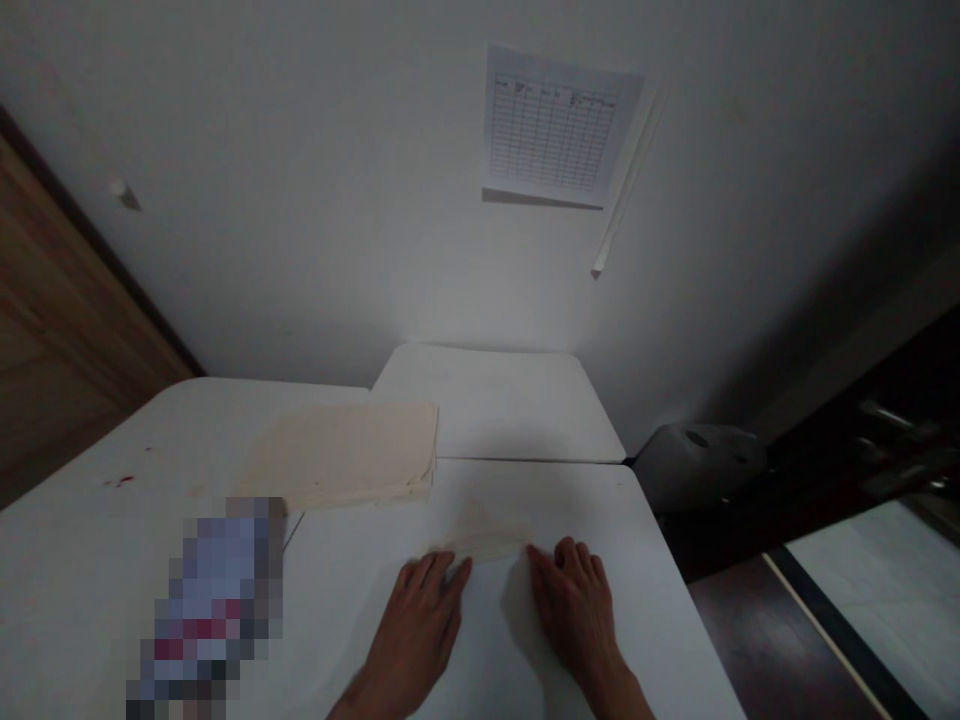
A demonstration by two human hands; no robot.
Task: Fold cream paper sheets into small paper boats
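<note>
A narrow, cream-coloured strip of paper (491, 541), thin and apparently folded, lies on the white table (487, 640) in front of me. My left hand (420, 620) is at its left end, fingers bent, with the fingertips and thumb on the near edge. At the right end, my right hand (576, 605) has its thumb and index finger on the paper's corner while the other fingers curl in. To the left lies a stack of cream paper sheets (345, 450) with slightly uneven edges.
A blurred-out, bluish-white object (217, 590) lies on the table's left side. Small red stains (125, 481) mark the tabletop. A printed table sheet (559, 125) hangs on the wall behind. Right of the table stands a grey rounded object (694, 465).
</note>
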